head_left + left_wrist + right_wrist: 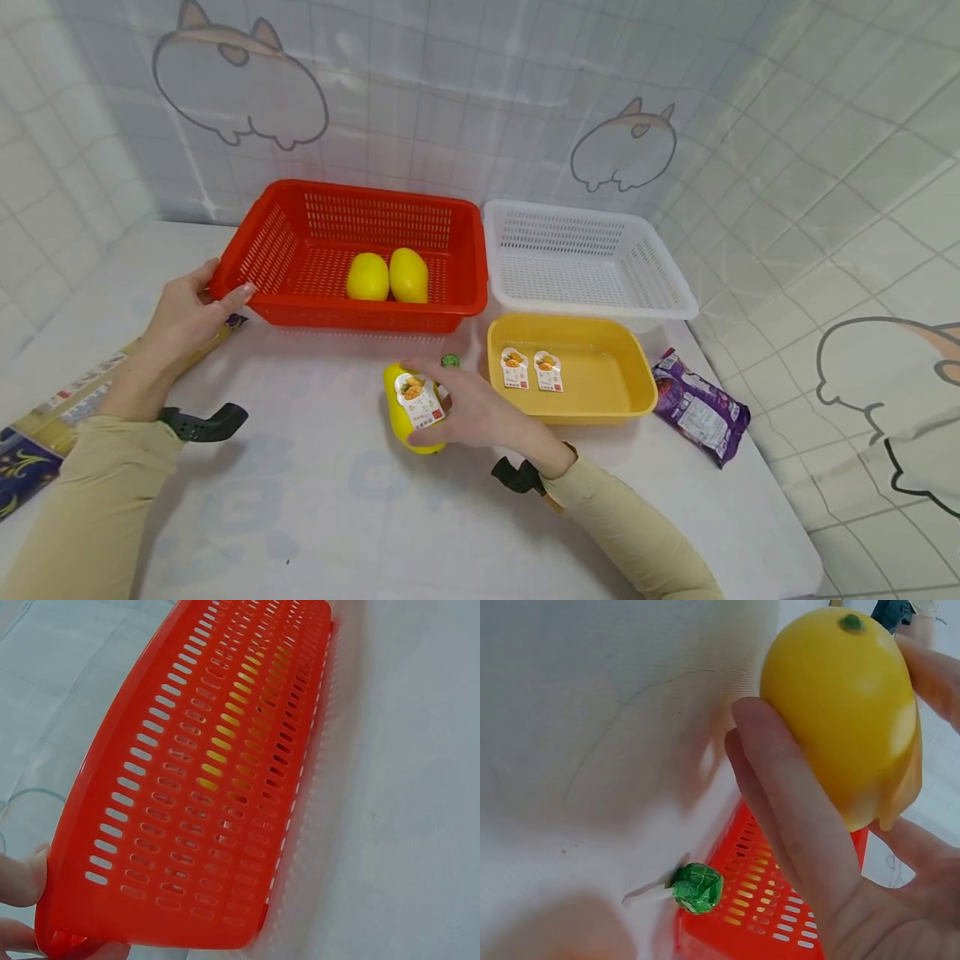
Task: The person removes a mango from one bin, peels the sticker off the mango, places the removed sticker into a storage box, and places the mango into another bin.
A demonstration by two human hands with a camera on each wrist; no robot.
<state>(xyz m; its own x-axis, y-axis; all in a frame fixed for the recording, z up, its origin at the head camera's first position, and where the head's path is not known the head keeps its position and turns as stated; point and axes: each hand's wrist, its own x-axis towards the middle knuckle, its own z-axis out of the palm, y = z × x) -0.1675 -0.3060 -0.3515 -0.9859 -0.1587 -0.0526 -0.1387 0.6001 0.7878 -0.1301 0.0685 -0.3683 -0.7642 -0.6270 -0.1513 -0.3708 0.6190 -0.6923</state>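
Observation:
My right hand [480, 408] holds a yellow mango [840, 712] above the white table, fingers and thumb on either side of it. A white label [420, 400] with a mango picture is on the fruit's upper face in the head view. My left hand [187, 308] grips the front left corner of the red basket [352, 317]; its thumb lies over the rim. Two more yellow mangoes [388, 277] lie side by side inside that basket. A green-wrapped lollipop [697, 888] lies on the table just beyond the right hand.
A white basket [592, 308] stands right of the red one. In front of it is a yellow tub [607, 379] with two mango labels [531, 369]. A purple snack bag [701, 408] lies at the right, a long package of yellow sticks [82, 392] at the left.

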